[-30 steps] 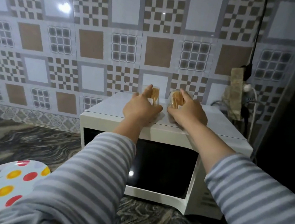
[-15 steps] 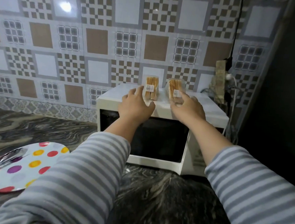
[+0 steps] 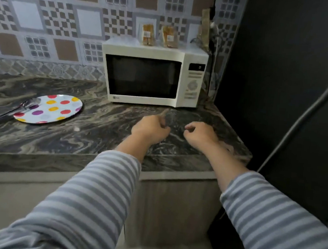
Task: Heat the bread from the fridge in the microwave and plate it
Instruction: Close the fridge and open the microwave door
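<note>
Two clear packs of bread stand upright on top of the white microwave point(image 3: 147, 50): the left bread pack point(image 3: 148, 34) and the right bread pack point(image 3: 169, 36), side by side near the wall. The microwave door is closed. My left hand point(image 3: 150, 129) and my right hand point(image 3: 200, 134) hang over the marble counter in front of the microwave, fingers loosely curled, holding nothing. A white plate with coloured dots point(image 3: 50, 109) lies on the counter to the left.
Metal tongs point(image 3: 7, 112) lie across the plate's left edge. The dark marble counter point(image 3: 96, 133) ends at a front edge below my forearms. A dark fridge wall point(image 3: 287, 77) stands at the right. A socket with cables point(image 3: 210, 33) hangs behind the microwave.
Both hands let go of the bread packs on the microwave top and drew back and down over the counter. The view pulled away, showing the whole microwave and counter edge.
</note>
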